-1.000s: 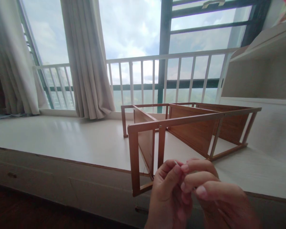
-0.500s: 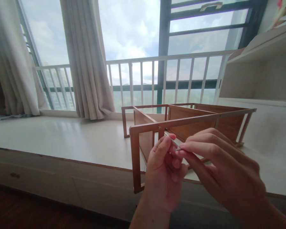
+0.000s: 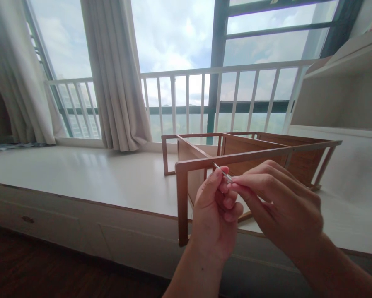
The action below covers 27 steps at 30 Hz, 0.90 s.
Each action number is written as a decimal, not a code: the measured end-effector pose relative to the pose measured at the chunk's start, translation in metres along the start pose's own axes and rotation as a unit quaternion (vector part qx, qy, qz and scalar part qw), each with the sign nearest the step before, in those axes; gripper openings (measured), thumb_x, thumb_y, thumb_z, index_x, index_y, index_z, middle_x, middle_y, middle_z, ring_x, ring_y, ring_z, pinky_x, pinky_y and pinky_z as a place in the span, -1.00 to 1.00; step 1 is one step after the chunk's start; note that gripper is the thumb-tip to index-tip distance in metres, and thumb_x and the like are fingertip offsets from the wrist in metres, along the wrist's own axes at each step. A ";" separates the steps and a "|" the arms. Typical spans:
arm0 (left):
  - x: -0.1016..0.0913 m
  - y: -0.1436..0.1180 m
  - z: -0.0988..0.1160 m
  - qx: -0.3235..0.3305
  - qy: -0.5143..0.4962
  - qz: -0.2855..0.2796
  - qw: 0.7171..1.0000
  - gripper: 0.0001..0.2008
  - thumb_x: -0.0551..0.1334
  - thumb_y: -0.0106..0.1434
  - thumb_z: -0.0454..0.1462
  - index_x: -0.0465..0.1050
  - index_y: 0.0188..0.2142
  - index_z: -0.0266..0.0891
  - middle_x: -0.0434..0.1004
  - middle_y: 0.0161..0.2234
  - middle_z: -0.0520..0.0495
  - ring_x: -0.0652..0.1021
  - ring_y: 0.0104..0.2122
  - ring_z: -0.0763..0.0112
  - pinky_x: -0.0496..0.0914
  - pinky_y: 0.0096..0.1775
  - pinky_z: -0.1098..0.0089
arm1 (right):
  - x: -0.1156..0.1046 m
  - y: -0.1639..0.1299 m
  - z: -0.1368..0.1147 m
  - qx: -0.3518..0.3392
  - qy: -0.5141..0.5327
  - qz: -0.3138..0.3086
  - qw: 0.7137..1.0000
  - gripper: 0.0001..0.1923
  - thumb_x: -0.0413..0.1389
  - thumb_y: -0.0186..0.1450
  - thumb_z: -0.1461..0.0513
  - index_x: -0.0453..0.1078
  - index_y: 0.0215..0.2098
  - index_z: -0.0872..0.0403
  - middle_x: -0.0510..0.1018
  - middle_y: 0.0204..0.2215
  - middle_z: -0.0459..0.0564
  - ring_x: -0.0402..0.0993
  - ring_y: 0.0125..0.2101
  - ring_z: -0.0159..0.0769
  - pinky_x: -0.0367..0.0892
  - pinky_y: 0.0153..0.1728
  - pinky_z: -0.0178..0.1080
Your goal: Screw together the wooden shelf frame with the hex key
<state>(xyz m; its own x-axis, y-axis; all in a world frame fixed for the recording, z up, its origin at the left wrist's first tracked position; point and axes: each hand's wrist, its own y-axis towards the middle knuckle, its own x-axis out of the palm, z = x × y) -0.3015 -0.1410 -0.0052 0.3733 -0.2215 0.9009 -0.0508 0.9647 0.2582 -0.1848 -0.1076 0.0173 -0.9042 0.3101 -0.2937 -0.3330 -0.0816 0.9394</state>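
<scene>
While pinching a thin metal key (image 3: 222, 172), both hands' fingers (image 3: 215, 180) closed, tip at wooden frame (image 3: 198, 162)

A wide white ledge (image 3: 89, 174) runs along under the window, glossy enough to catch the daylight, with a thin brown strip along its front edge. On its right half stands a wooden rack (image 3: 254, 153), lying on its side with its open frame toward the room and its brown panels behind. Curtains (image 3: 117, 82) hang down to the ledge at the back left.
</scene>
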 end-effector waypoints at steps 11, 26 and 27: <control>0.000 0.002 0.002 -0.006 0.000 0.003 1.000 -0.83 0.35 0.37 -0.24 0.53 -0.19 -0.35 0.29 -0.50 0.16 0.22 -0.65 0.73 0.09 -0.70 0.70 | 0.000 0.000 0.000 0.005 0.000 -0.001 1.000 -0.87 0.25 0.35 0.42 0.50 -0.18 0.10 0.54 -0.44 -0.04 0.39 -0.42 -0.32 0.31 -0.38 -0.23; -0.001 0.002 0.002 -0.015 -0.008 0.008 1.000 -0.84 0.27 0.43 -0.25 0.53 -0.18 -0.35 0.26 -0.52 0.16 0.18 -0.67 0.71 0.09 -0.71 0.68 | 0.000 0.004 -0.001 0.008 -0.007 -0.004 1.000 -0.91 0.25 0.36 0.37 0.50 -0.25 0.07 0.52 -0.49 -0.07 0.39 -0.45 -0.32 0.30 -0.42 -0.23; -0.001 0.002 0.002 -0.013 -0.009 0.007 1.000 -0.84 0.26 0.43 -0.25 0.52 -0.18 -0.35 0.26 -0.52 0.16 0.18 -0.67 0.71 0.09 -0.70 0.68 | 0.001 0.004 -0.001 0.009 -0.010 -0.004 1.000 -0.91 0.25 0.36 0.37 0.50 -0.26 0.07 0.51 -0.49 -0.07 0.38 -0.45 -0.32 0.29 -0.41 -0.23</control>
<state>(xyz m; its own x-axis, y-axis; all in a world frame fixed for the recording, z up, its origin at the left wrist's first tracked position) -0.3037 -0.1392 -0.0050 0.3562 -0.2102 0.9105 -0.0309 0.9712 0.2363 -0.1873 -0.1084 0.0205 -0.8958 0.3294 -0.2983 -0.3355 -0.0612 0.9400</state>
